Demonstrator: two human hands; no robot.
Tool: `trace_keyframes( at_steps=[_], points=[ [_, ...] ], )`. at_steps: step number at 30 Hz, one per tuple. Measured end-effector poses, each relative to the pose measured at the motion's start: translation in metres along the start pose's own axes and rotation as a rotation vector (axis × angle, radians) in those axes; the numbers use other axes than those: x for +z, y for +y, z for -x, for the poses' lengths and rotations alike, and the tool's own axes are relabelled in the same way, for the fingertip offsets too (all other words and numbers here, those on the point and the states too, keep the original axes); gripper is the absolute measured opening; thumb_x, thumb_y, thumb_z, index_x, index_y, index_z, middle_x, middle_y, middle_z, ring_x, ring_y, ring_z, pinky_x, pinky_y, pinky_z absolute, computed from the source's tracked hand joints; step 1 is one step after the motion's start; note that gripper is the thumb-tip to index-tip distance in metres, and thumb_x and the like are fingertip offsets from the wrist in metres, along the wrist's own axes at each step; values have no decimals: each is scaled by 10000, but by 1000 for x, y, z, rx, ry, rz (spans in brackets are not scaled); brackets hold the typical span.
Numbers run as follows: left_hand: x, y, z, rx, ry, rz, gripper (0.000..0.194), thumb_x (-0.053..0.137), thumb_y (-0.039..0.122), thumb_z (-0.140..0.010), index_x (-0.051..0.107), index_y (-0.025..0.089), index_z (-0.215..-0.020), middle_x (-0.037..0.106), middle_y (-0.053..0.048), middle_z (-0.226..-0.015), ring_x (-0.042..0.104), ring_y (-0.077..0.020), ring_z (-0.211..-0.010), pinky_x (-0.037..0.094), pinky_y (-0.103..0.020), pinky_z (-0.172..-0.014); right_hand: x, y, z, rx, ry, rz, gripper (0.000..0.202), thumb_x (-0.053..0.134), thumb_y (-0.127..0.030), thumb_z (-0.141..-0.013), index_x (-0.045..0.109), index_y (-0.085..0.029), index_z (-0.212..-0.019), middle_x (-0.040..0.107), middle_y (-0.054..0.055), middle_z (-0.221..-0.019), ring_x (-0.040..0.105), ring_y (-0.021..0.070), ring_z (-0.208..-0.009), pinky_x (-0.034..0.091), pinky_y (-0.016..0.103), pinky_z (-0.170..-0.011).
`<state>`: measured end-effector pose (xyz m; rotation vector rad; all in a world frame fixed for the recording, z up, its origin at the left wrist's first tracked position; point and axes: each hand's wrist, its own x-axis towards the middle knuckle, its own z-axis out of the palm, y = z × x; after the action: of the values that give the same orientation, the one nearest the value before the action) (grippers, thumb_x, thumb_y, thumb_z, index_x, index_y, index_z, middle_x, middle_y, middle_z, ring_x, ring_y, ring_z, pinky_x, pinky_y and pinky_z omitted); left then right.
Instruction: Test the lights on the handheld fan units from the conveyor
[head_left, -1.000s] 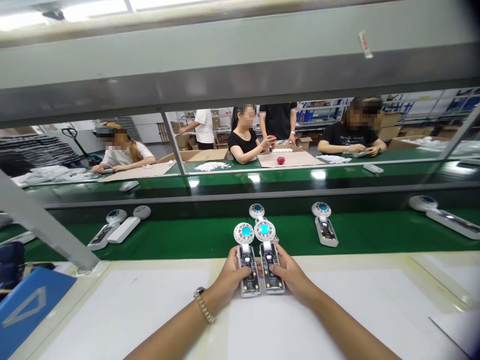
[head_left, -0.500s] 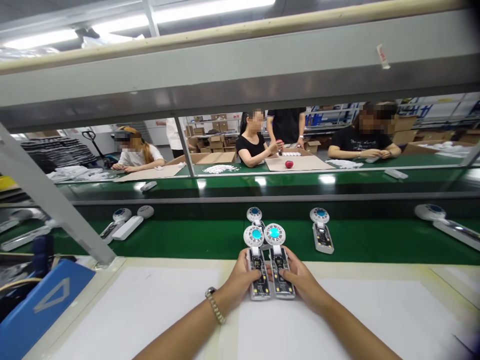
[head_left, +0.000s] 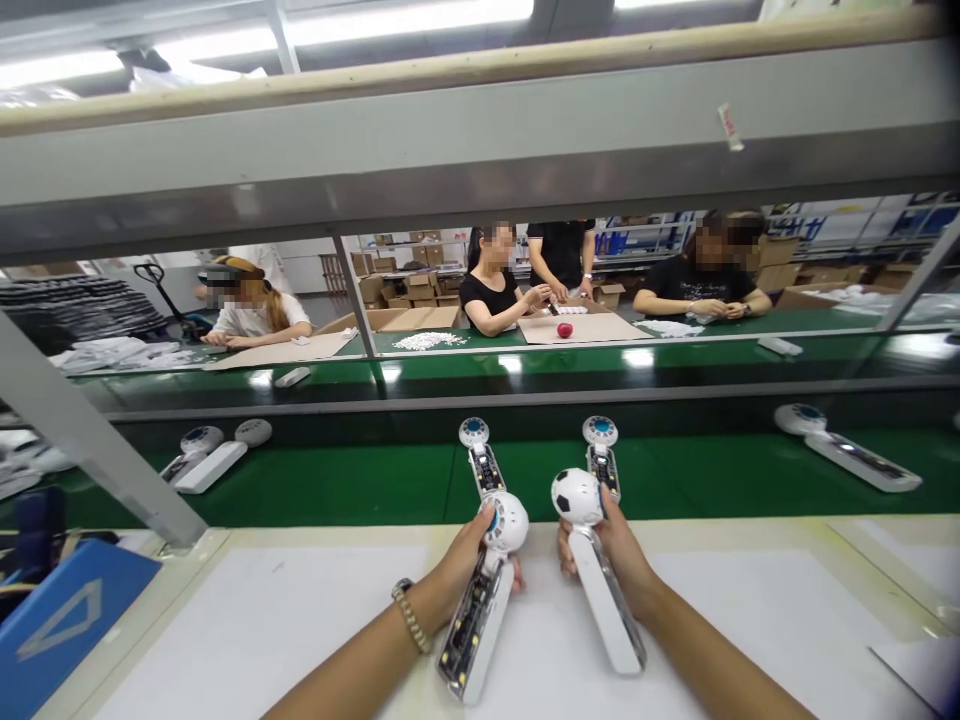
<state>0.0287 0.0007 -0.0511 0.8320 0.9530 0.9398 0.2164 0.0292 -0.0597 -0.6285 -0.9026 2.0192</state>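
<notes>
My left hand [head_left: 457, 568] is closed around the neck of a white handheld device [head_left: 491, 625] with a ball-shaped head. Its thumb lies by the blue disc on the head, and the handle's bare circuit board faces left. My right hand [head_left: 628, 560] grips a second such device [head_left: 606, 605] near its head, which has black soccer-ball patches; this handle shows its smooth white side. Both handles slant down toward me over the white work surface [head_left: 547, 660]. Just beyond, two similar devices with boards exposed, one on the left [head_left: 486, 466] and one on the right [head_left: 601, 462], lie on the green belt.
More devices lie on the green belt [head_left: 697, 480] at left and right. A blue bin [head_left: 75, 610] stands at left beside a slanted metal post [head_left: 97, 430]. An overhead beam [head_left: 450, 150] crosses above. Several people sit or stand across the line, with cardboard and white parts.
Both devices were held side by side, boards facing me. Now they are apart and turned, hands gripping nearer the heads; the right one shows its white side. The view has shifted slightly.
</notes>
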Motion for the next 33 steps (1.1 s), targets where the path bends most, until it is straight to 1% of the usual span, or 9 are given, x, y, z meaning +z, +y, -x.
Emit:
trace_keyframes(
  at_steps=[3,6,8,12,15,20,23,26,33],
  points=[
    [-21,14,-4,86,194,-179,582,352,688,-749,516,131,-797,617,-80,-560,574,-177,-440,448,-271,-445,-32,-24,2,-73,216,169,655,272,-733,-744,574,-162,-634,578,41,-501,515,142,-416,393,230,-412],
    [-67,43,-9,274,523,-453,487,425,584,-777,497,133,-945,656,-115,-757,630,-210,-618,498,-312,-567,-75,-62,5,-180,618,647,621,335,-696,-745,592,-141,-640,606,73,-534,567,192,-499,429,267,-482],
    [-105,65,-9,337,648,-518,513,593,441,-718,409,147,-1096,633,-124,-939,623,-228,-837,485,-329,-735,-99,-90,6,-280,862,1045,561,360,-625,-769,610,-125,-731,641,100,-650,608,246,-640,456,305,-574],
    [-154,91,5,382,901,-686,731,656,351,-644,291,76,-1215,426,-241,-1235,376,-350,-1187,308,-480,-955,-113,-126,0,-336,1076,1229,595,526,-425,-719,459,2,-1128,520,275,-1112,456,402,-1068,377,460,-829],
    [-146,90,12,414,972,-1043,605,579,351,-696,355,79,-1189,383,-230,-1271,246,-377,-1249,192,-511,-992,-92,-118,-21,-373,1049,1287,615,488,-343,-765,294,-53,-1272,387,240,-1281,330,347,-1209,293,434,-945],
    [-95,79,-23,217,690,-1342,434,460,534,-757,531,142,-929,631,-134,-834,577,-329,-892,393,-379,-766,-39,-53,-78,-172,843,1244,485,566,-399,-700,474,-87,-1059,593,199,-973,562,345,-933,420,424,-789],
    [-85,80,-60,91,682,-1267,424,562,524,-693,542,121,-825,638,-168,-819,595,-339,-860,410,-337,-681,-22,-23,-98,-117,848,1167,472,653,-308,-588,493,-92,-976,539,250,-1040,523,397,-983,415,463,-769],
    [-88,86,-83,20,668,-1124,287,627,394,-702,544,126,-765,638,-114,-829,601,-261,-859,429,-335,-719,-18,-13,-94,-153,775,1029,423,666,-262,-546,499,-147,-918,599,152,-900,577,353,-896,450,421,-713],
    [-60,58,-69,96,389,-512,256,638,293,-697,453,175,-829,627,-38,-747,651,-200,-698,521,-287,-601,-6,0,-56,-328,502,571,381,548,-448,-715,427,-202,-981,615,42,-859,633,230,-794,536,341,-637]
  ],
)
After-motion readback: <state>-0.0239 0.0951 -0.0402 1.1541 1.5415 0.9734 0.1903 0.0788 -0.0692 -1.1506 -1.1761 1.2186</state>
